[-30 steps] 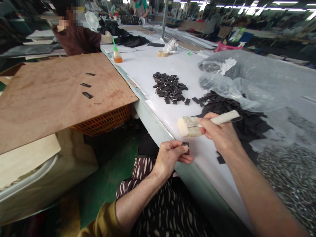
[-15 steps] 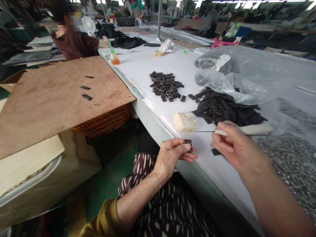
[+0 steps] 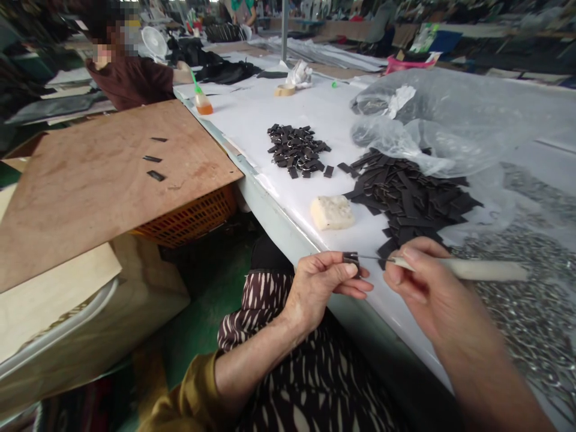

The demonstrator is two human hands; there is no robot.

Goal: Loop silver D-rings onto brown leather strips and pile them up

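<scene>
My left hand (image 3: pixel 321 282) pinches a small dark strip (image 3: pixel 351 258) between thumb and fingers, just over the table's near edge. My right hand (image 3: pixel 425 282) grips a thin metal tool with a pale, thick handle (image 3: pixel 490 269), like an awl. Its narrow tip reaches left to the dark strip; whether it goes into it I cannot tell. A cream sponge-like block (image 3: pixel 333 212) lies on the table beyond my left hand. Behind my right hand spreads a heap of dark strips (image 3: pixel 405 186). Farther left is a pile of dark tabs with metal rings (image 3: pixel 297 149).
Many small metal rings (image 3: pixel 517 300) cover the right side, beside a clear plastic bag (image 3: pixel 450 120). A bottle of orange liquid (image 3: pixel 203 103) and a tape roll (image 3: pixel 285 90) stand farther back. A wooden board (image 3: pixel 112 174) juts out left. A co-worker (image 3: pixel 130 78) sits beyond it.
The tool's tip has moved from beside the cream block to the dark strip in my left hand. My right hand has come down slightly; the view has shifted a little.
</scene>
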